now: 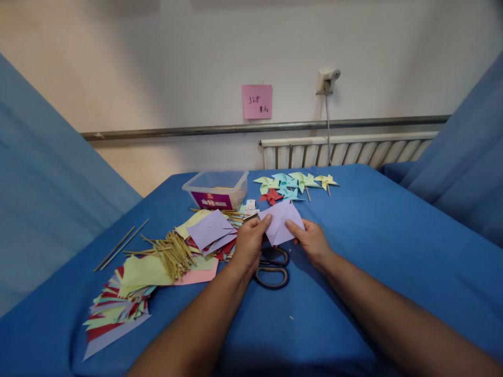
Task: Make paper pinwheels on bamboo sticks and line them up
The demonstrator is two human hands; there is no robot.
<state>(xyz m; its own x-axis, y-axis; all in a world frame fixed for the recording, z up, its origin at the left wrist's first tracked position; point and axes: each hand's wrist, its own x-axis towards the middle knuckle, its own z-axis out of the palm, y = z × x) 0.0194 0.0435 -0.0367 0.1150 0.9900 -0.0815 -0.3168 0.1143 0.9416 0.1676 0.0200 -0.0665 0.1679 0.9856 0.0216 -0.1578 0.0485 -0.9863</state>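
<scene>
Between both hands, above the blue cloth, is a purple paper square point(280, 224) with slits cut in it. My left hand point(251, 240) pinches its left side, thumb on top. On the opposite side, my right hand point(310, 238) grips the paper between thumb and fingers. Black-handled scissors point(272, 277) lie just below the paper, their blades hidden by my left hand. More cut purple paper point(210, 229) rests on the pile left of my left hand. Finished paper pinwheels point(305, 181) in green, blue, yellow and red lie beyond the hands.
A clear plastic box point(215, 191) with a purple label stands at the back. To the left are a heap of short sticks point(175, 256), a fanned stack of coloured paper point(113, 309) and two long thin rods point(121, 245). Blue curtains point(47, 199) hang at both sides.
</scene>
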